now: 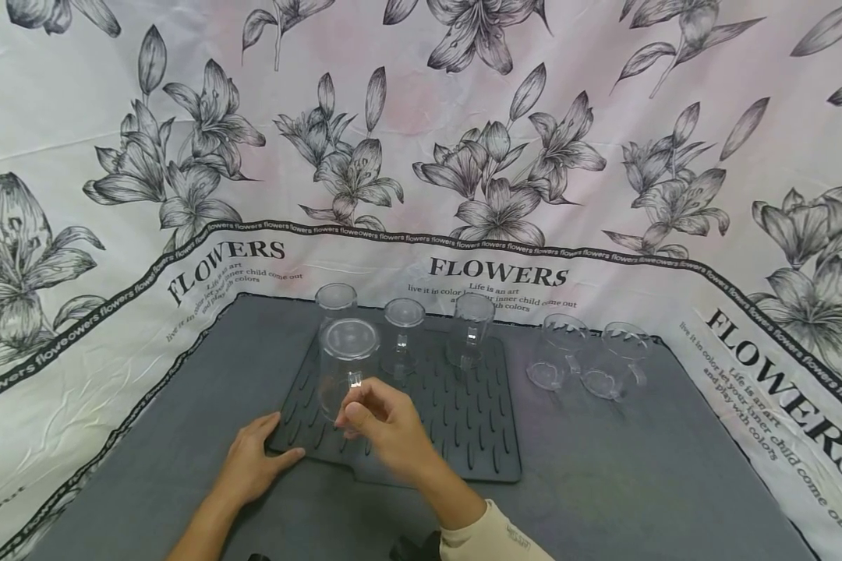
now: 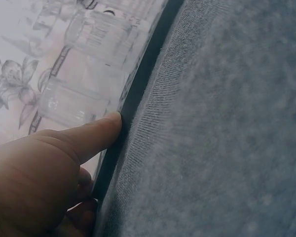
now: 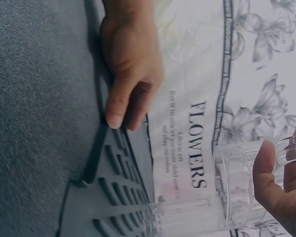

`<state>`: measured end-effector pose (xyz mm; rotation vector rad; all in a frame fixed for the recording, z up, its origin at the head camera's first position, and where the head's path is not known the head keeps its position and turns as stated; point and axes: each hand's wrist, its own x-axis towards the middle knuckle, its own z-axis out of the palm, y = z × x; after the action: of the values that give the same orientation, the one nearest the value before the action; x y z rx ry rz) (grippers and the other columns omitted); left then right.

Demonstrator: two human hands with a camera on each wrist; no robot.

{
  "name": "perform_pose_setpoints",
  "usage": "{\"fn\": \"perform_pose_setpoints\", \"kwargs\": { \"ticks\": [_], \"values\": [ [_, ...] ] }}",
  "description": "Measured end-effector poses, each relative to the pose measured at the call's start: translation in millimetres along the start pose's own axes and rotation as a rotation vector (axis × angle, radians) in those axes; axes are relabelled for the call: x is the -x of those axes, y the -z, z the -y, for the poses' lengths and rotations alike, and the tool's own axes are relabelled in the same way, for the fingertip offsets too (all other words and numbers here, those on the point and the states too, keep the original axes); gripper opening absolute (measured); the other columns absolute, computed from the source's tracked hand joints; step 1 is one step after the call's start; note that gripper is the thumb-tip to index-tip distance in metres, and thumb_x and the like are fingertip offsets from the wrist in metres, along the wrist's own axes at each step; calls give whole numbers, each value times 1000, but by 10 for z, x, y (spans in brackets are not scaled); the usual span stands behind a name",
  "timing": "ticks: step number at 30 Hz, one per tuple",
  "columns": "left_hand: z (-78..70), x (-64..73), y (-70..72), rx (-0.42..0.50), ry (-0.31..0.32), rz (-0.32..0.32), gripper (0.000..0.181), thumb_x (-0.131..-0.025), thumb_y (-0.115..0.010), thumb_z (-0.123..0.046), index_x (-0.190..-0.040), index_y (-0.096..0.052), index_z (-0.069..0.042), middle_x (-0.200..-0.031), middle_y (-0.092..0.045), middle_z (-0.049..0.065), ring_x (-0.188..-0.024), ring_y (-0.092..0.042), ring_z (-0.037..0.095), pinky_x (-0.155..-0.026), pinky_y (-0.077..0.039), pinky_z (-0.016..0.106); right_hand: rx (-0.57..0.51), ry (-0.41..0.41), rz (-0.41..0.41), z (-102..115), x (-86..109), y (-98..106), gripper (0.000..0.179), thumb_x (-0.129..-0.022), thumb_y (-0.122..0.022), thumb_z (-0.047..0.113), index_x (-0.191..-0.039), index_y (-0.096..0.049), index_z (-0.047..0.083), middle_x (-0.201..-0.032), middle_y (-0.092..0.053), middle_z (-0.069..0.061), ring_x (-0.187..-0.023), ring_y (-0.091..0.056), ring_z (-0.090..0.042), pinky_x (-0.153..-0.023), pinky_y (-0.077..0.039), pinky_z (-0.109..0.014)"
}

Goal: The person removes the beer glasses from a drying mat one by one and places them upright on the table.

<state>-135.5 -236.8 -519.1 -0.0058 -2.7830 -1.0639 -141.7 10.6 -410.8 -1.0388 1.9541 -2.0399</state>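
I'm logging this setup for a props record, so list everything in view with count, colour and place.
Held glass mug: one, clear, in the right grip.
Drying mat: one, dark grey, on the tablecloth.
Glass mugs on the mat: two, clear, toward its back.
Glass vessel: one, clear, behind the held mug, partly hidden.
Glass mugs right of the mat: two, clear.
Tablecloth: one, grey, under the mat.
Floral sheet: one, white and pink, black print, behind the tablecloth.
Dark shapes: two, black, bottom edge, unidentifiable.
Sleeve: one, cream, right arm.
Left grip: one, bare, mat's near left corner.
Right grip: one, bare, at the held mug's handle.
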Motion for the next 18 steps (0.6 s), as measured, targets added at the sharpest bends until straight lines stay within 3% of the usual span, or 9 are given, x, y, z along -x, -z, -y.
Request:
{"fn": "perform_pose_setpoints", "kwargs": {
  "ticks": [11, 18],
  "values": [
    [-2, -6, 1, 13, 55, 66, 84, -81, -79, -35, -140, -40, 12, -141, -39, 29, -131, -30, 48, -103, -27, 61, 32, 126, -38, -21, 169, 245, 13, -101, -51, 13, -101, -57, 2, -89, -62, -15, -84, -62, -35, -73, -56, -44],
    [14, -5, 7, 13, 49, 58, 85, -81, -79, -36, -140, -41, 12, -141, -39, 29, -131, -30, 48, -104, -27, 60, 19, 221, -60, 97, 253, 428, 11, -101, -50, 6, -101, -55, -4, -89, -60, -21, -83, -63, -27, -71, -56, -46]
  ]
}}
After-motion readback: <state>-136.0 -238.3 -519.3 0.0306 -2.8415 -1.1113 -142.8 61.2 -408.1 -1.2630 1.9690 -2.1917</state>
